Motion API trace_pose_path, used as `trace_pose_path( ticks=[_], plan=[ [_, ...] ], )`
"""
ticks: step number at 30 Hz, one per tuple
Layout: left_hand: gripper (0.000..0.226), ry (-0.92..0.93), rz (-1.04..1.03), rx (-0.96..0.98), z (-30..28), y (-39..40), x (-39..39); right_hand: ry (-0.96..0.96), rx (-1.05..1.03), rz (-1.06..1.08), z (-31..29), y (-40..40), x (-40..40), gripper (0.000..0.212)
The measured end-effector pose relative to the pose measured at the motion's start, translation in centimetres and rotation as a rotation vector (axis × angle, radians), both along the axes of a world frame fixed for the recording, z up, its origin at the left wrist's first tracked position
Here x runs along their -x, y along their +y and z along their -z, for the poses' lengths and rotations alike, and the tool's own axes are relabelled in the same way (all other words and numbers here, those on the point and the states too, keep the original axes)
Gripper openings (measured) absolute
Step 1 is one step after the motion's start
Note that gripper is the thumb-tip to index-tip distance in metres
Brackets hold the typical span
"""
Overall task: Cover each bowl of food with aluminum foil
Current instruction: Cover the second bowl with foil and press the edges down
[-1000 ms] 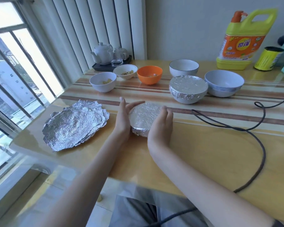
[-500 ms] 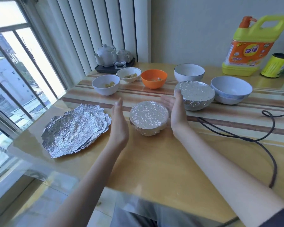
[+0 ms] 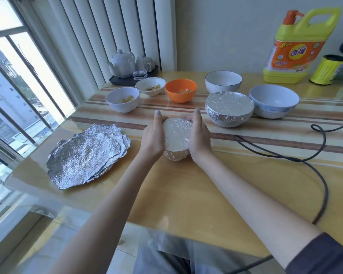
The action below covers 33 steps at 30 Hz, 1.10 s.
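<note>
your left hand (image 3: 153, 136) and right hand (image 3: 199, 135) cup the foiled bowl (image 3: 177, 139) mid-table, fingers straight and pressing its sides, not curled round it. work round the rim, squeezing evenly so the foil hugs without tearing. spare foil (image 3: 87, 155) lies just left.

Foil-wrapped bowl (image 3: 177, 139) at table (image 3: 186, 194) centre, between left hand (image 3: 152, 136) and right hand (image 3: 199, 135). Foil sheet stack (image 3: 87, 155) at 9 o'clock. Second foil-covered bowl (image 3: 229, 108) at 2 o'clock. Uncovered bowls at 10–1 o'clock. Detergent jug (image 3: 297, 46) far 2 o'clock.
</note>
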<state>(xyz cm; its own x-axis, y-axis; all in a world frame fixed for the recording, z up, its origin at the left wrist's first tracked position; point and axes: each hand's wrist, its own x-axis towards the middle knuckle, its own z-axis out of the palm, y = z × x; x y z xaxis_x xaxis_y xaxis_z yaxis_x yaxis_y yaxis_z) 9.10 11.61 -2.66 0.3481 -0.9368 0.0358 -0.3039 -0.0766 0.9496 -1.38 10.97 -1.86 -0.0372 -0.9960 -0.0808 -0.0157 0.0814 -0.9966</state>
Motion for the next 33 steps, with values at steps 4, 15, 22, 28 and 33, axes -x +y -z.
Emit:
trace_pose_path(
  ticks=[4,15,22,28,33],
  plan=[
    [0.09,-0.034,0.151,-0.046,-1.0,0.7,-2.2,0.08,0.018,-0.003,-1.3,0.6,1.7,0.055],
    [0.126,-1.111,0.866,-0.463,-6.5,-1.8,-0.5,-0.569,-0.466,0.022,-0.3,8.6,2.5,0.031],
    [0.102,-1.063,0.703,-0.431,-5.4,-0.8,-0.5,-0.58,-0.376,0.021,-0.2,6.8,3.7,0.022],
    [0.119,-1.022,0.549,-0.537,-5.0,-0.4,-0.3,-0.528,-0.374,-0.011,0.2,5.8,4.6,0.026],
    [0.137,-0.976,0.545,-0.581,-5.3,-0.4,-0.3,-0.169,-0.139,-0.077,0.6,5.3,5.0,0.038]
  ],
)
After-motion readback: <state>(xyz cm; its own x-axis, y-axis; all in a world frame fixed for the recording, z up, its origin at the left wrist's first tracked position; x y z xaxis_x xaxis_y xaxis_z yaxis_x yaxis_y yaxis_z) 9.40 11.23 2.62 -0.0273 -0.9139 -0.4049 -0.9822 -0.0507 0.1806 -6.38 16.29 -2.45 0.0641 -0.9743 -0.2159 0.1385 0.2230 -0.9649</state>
